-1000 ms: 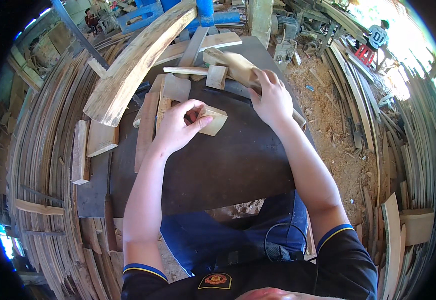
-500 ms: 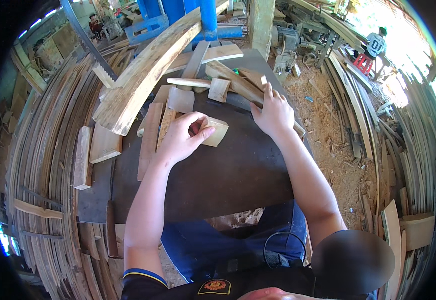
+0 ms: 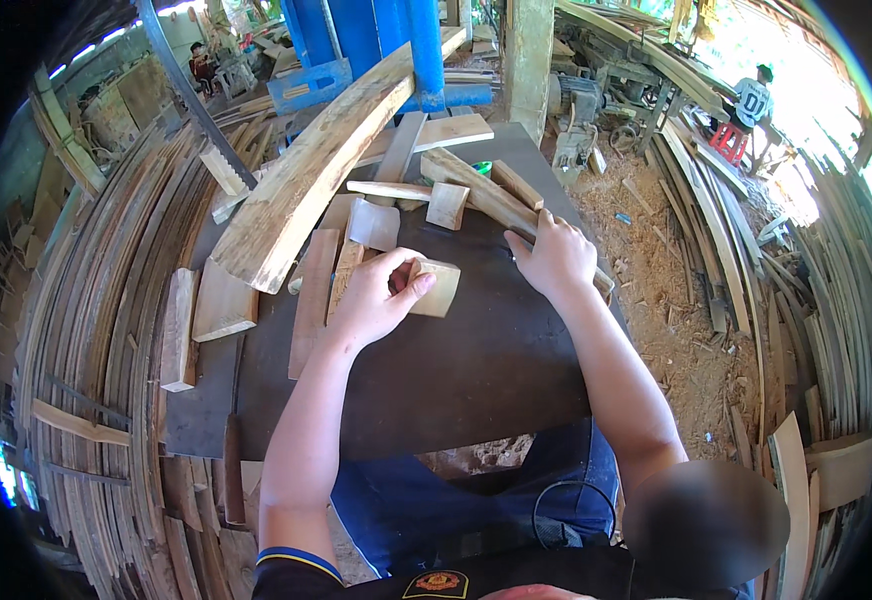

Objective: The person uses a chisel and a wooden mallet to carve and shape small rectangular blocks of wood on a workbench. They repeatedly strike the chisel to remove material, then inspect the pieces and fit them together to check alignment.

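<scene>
Between the thumb and fingers of my left hand (image 3: 381, 295) is a small, pale wooden block (image 3: 438, 288), held just above the dark tabletop (image 3: 456, 385). My right hand (image 3: 559, 258) lies over the lower part of a long wooden piece (image 3: 481, 190), its thumb spread away from the fingers. Its index fingertip is close to the end of a short wooden stick (image 3: 516, 185) beside that piece. Just beyond my left hand stand a curved, smooth wooden block (image 3: 374, 224) and another small block (image 3: 447, 206).
A thick curved beam (image 3: 321, 165) reaches over the table's left side, near a toothed saw blade (image 3: 191, 95) and a blue machine frame (image 3: 356, 40). Wood strips (image 3: 96, 300) are piled at left. Sawdust covers the floor (image 3: 671, 330); a person (image 3: 753, 98) sits at far right.
My right hand's fingers have drawn back from the short stick, which now lies lower beside the long piece. My left hand still holds the small block. The whole view has shifted slightly.
</scene>
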{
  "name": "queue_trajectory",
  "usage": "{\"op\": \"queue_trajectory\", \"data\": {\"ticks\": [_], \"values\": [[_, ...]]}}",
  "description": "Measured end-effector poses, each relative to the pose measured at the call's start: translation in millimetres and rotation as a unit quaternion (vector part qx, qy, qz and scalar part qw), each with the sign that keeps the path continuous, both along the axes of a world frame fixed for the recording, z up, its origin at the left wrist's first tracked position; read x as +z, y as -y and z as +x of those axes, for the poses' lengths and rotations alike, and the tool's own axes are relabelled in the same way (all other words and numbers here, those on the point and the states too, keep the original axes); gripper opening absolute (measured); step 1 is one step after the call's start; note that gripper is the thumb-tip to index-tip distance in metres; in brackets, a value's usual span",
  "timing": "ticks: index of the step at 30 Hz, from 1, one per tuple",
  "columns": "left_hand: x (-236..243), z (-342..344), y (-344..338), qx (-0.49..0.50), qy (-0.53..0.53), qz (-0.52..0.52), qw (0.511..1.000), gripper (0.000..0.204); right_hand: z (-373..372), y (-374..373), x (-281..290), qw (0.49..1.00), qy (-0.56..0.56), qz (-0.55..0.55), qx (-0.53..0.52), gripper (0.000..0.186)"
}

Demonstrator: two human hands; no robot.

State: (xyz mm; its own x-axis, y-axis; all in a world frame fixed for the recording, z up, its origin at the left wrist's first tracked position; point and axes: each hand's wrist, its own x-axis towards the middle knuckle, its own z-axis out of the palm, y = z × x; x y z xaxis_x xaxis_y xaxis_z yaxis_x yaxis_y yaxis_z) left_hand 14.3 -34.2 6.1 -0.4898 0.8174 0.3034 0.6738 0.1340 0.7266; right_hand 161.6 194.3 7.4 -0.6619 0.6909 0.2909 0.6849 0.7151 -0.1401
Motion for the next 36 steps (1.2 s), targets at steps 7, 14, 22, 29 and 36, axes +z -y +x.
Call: {"op": "queue_trajectory", "data": {"ticks": [7, 14, 22, 29, 36], "values": [[6, 9, 1, -0.046, 0.014, -0.128, 0.991, 0.033, 1, 2, 0, 1.0, -0.03, 0.0, -0.001, 0.084], [15, 9, 11, -0.156, -0.074, -0.168, 0.97, 0.094, 3, -2, -3, 0.996, -0.076, 0.02, 0.03, 0.076], [10, 9, 14, -0.15, -0.065, -0.167, 0.972, 0.074, 37, 19, 20, 0.968, -0.158, -0.023, 0.194, 0.048], [23, 16, 9, -0.155, -0.008, -0.13, 0.979, 0.048, 73, 27, -8, 0.974, -0.073, 0.052, 0.206, 0.041], [16, 11, 8, -0.055, -0.048, -0.077, 0.994, 0.035, 68, 21, -15, 0.986, 0.018, 0.096, 0.137, 0.048]]}}
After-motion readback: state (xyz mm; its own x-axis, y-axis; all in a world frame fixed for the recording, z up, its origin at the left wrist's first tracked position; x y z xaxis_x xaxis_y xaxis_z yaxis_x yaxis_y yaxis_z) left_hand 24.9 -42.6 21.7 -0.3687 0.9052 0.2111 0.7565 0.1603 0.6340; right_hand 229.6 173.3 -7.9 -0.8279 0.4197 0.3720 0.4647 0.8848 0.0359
